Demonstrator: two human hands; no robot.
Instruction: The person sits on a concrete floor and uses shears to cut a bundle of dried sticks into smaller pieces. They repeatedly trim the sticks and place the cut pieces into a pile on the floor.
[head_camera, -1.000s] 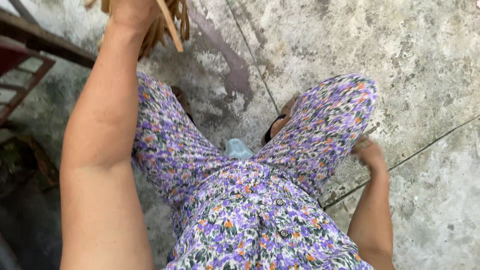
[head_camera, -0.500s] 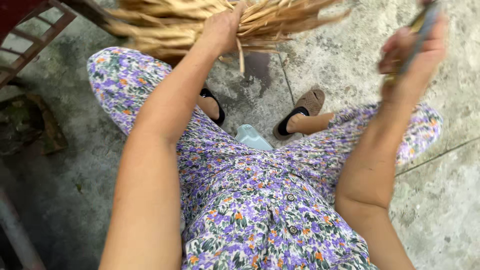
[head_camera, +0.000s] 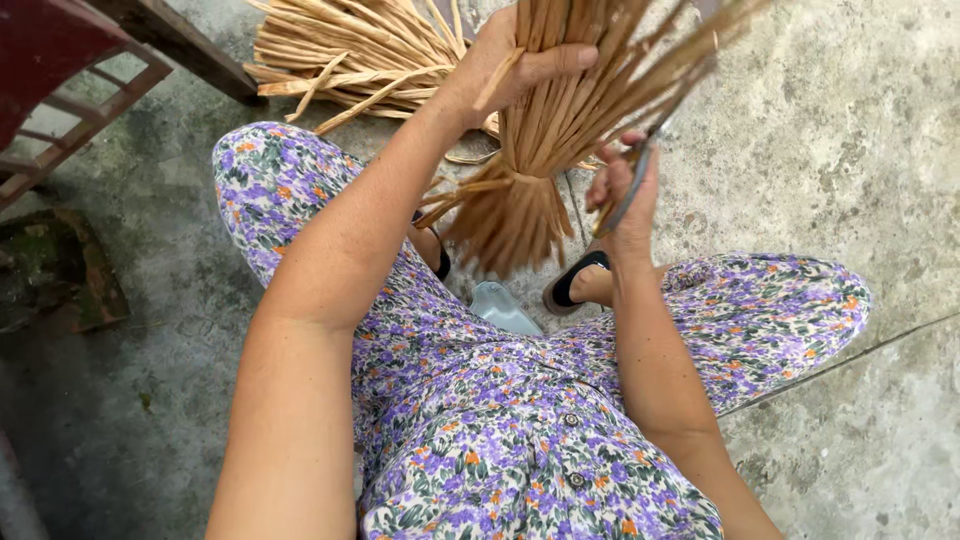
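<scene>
Over at the far left we see a dark red metal frame (head_camera: 60, 90) standing on the rough, stained concrete floor (head_camera: 850, 150). Next to it lies a loose pile of flat, tan straw strips (head_camera: 340, 60), dry and papery. Our left hand (head_camera: 510, 65) is closed around the tied bundle of straw (head_camera: 530, 180), thumb pressed across the stalks above the binding, the cut ends fanning downward like a stiff brush. Just right of it our right hand (head_camera: 625, 195) is wrapped around thin grey metal scissors (head_camera: 635, 175), whose tip touches the bundle's edge. Below, our knees in purple floral cloth frame a pale blue object (head_camera: 505, 308) and a black sandal (head_camera: 575, 280). Half a second ago the bundle lay sideways at the top with the right hand lifted well apart; now it hangs upright and the hands have come close together.
</scene>
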